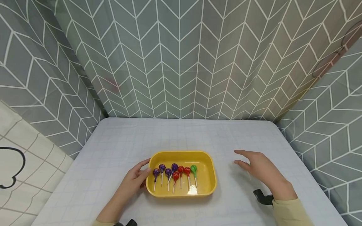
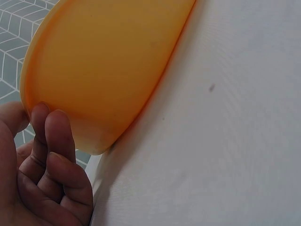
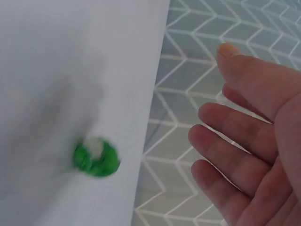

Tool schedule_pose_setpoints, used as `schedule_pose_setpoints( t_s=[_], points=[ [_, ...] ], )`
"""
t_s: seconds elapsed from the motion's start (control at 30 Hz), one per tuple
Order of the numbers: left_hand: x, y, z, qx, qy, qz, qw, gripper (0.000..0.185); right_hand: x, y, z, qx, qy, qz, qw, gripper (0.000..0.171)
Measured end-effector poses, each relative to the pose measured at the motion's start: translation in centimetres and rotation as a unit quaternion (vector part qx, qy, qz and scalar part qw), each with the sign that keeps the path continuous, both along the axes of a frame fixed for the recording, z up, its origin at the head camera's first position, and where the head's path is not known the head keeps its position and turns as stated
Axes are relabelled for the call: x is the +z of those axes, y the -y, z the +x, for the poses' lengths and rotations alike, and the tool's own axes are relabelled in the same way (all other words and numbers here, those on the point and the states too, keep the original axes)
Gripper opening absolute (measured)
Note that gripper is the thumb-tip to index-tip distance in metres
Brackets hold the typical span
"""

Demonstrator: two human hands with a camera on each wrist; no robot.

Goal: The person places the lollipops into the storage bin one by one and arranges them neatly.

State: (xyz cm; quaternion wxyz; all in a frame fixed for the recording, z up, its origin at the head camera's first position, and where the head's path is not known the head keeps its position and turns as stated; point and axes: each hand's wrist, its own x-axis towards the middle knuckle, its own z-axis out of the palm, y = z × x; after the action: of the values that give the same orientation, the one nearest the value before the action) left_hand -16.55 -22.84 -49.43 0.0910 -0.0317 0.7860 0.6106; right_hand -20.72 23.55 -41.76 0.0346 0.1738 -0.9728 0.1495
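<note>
A yellow tray (image 1: 207,179) sits on the table, holding several lollipops with white sticks: purple (image 1: 162,167), red (image 1: 187,170) and one green (image 1: 193,168). My left hand (image 1: 135,179) pinches the tray's left rim; in the left wrist view its fingertips (image 2: 59,125) press the outer wall. Right of the tray, my right hand (image 1: 261,168) is held over the table with fingers extended and nothing gripped. Another green lollipop (image 3: 96,157), blurred, shows apart from the fingers in the right wrist view, its stick pointing at the camera. In the head view its head is hidden by the hand.
The table (image 1: 181,135) has a white cloth. Grey curtains with a white chevron pattern (image 1: 181,62) hang behind and at both sides. A cream tile-patterned cloth (image 1: 28,157) lies at the left. Black wrist mounts (image 1: 263,197) stick out by the sleeves.
</note>
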Motion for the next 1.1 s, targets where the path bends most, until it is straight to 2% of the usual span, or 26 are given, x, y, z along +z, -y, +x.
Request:
schedule_pose_setpoints(
  t_s=[0.37,0.63,1.1],
  points=[
    [-0.1,0.1,-0.1,0.000,-0.008,0.000,1.0000,0.048,-1.5,-2.8,-0.5,0.017,0.012,-0.034,0.999,0.041],
    [-0.1,0.1,0.0,0.004,0.002,0.001,1.0000,0.046,-3.1,-4.1,-0.6,0.021,0.037,-0.044,0.998,0.037],
    [0.0,0.0,0.0,0.002,0.004,0.001,1.0000,0.047,-4.3,-4.6,-0.1,0.011,0.062,-0.010,0.998,0.037]
  ],
)
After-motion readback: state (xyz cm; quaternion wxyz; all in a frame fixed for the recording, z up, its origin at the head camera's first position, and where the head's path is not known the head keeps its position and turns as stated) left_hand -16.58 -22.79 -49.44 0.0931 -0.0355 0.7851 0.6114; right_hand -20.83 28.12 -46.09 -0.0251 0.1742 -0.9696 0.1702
